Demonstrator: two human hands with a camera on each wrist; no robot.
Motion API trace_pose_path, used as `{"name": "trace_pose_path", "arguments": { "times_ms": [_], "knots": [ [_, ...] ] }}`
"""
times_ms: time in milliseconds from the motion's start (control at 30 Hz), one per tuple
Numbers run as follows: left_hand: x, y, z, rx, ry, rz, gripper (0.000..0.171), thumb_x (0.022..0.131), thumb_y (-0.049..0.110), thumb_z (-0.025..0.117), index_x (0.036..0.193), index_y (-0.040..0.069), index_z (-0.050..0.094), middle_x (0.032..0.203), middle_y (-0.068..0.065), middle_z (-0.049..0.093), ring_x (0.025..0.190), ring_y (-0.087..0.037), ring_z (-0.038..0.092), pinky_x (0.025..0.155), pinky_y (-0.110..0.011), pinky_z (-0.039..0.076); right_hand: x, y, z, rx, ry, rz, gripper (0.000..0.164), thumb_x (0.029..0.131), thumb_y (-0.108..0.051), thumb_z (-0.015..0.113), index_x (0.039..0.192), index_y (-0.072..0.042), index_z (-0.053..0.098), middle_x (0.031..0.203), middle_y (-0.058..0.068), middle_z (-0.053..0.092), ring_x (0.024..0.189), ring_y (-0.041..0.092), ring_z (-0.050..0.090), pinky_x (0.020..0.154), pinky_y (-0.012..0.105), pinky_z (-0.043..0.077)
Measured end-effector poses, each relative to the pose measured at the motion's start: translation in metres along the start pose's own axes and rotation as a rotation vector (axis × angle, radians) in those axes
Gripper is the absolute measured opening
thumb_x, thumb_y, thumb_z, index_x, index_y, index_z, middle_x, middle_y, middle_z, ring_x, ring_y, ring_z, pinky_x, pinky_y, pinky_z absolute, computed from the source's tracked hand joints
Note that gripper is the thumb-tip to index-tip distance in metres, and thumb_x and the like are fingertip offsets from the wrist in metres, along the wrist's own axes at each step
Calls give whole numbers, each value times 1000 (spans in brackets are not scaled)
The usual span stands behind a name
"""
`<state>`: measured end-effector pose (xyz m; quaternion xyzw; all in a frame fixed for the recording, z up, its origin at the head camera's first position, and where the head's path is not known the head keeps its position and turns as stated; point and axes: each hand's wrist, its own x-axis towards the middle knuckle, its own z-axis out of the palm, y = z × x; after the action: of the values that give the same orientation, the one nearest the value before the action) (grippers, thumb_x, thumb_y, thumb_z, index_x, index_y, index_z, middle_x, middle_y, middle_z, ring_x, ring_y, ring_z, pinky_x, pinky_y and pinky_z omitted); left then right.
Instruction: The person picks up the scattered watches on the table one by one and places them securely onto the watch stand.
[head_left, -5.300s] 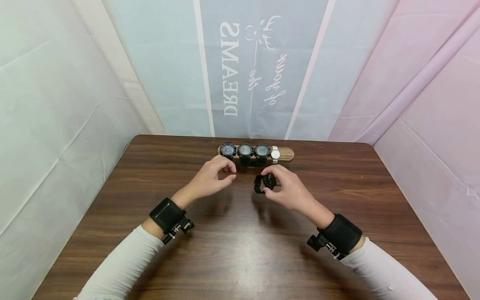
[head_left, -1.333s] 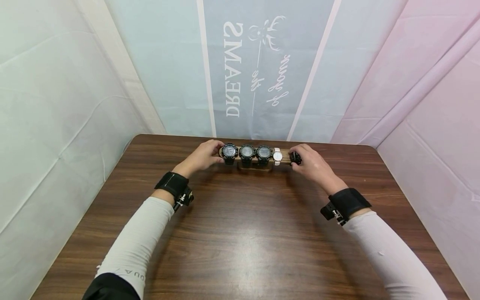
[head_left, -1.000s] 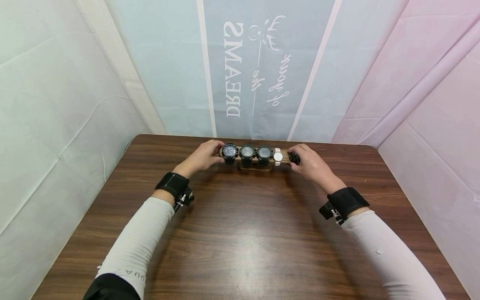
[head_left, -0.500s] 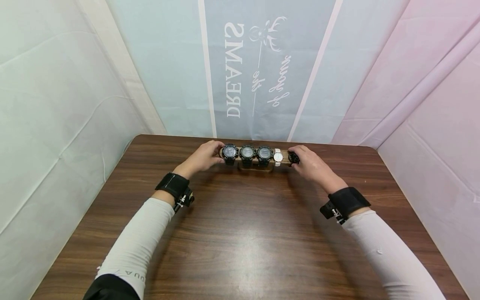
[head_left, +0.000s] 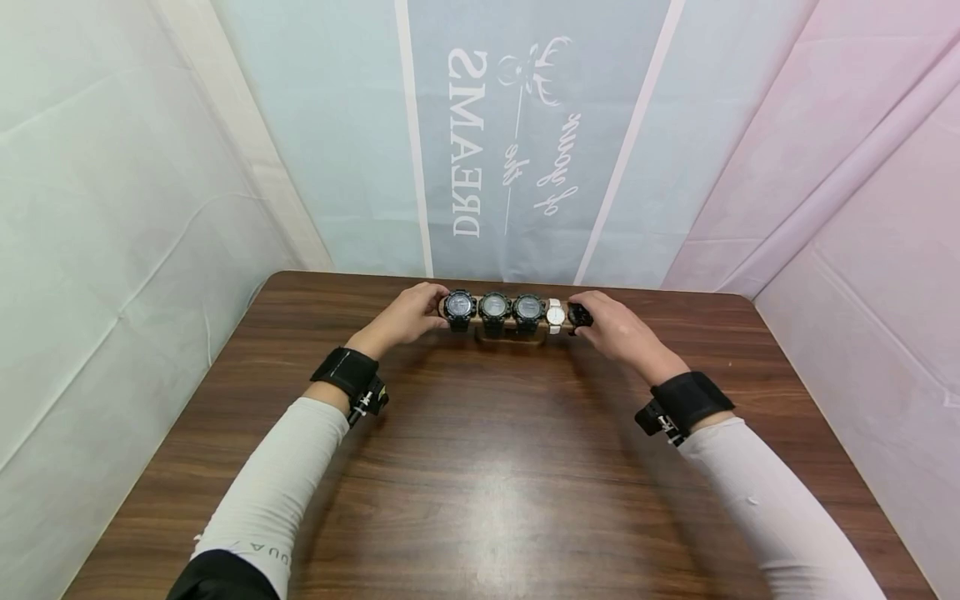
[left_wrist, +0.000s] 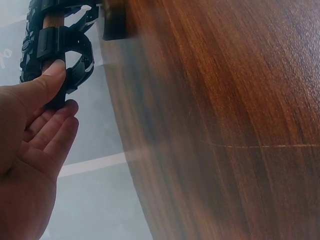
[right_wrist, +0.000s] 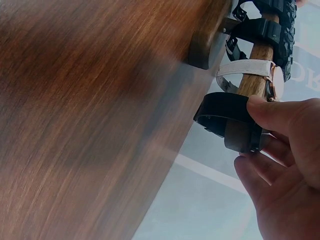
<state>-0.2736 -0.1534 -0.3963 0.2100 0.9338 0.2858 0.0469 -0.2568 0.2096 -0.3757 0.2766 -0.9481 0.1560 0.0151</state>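
Observation:
A wooden watch stand [right_wrist: 252, 86] stands near the table's back edge. Three black watches, the left [head_left: 459, 305], middle [head_left: 494, 306] and right one [head_left: 528, 307], circle its bar beside a white-strapped watch [head_left: 555, 317]. At the bar's right end, my right hand [head_left: 618, 325] pinches another black watch [right_wrist: 225, 107] between thumb and fingers; its strap loops around the bar, close to the white strap. My left hand [head_left: 407, 313] grips the bar's left end beside the leftmost watch, thumb on the near side in the left wrist view.
The stand's wooden base [right_wrist: 206, 37] rests on the brown wood-grain table [head_left: 465, 467]. Behind the table hangs a pale blue curtain [head_left: 360, 150] with white lettering. White sheets [head_left: 112, 250] enclose the sides. Both wrists wear black camera straps [head_left: 692, 402].
Off the stand 5.3 seconds ago, the held black watch is now around the bar's right end. Since half a second ago it has slid slightly left. My left hand came to the bar's left end.

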Motion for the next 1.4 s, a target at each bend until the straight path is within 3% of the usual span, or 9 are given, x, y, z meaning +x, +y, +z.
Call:
{"name": "trace_pose_path", "arguments": {
  "times_ms": [1067, 1400],
  "knots": [
    [1, -3, -2, 18, -2, -2, 53, 84, 21, 71, 128, 3, 48, 120, -12, 51, 105, -24, 55, 89, -36, 47, 7, -1, 6, 7, 33, -11, 56, 83, -12, 71, 134, -5, 46, 129, 13, 50, 115, 29, 51, 92, 44, 45],
    [1, -4, -3, 11, 3, 9, 53, 84, 21, 71, 128, 3, 48, 117, -12, 51, 103, -24, 54, 87, -36, 47, 5, 1, 4, 25, 8, 12, 59, 86, -15, 68, 137, -5, 41, 135, 16, 43, 119, 32, 47, 93, 47, 44]
  ]
}}
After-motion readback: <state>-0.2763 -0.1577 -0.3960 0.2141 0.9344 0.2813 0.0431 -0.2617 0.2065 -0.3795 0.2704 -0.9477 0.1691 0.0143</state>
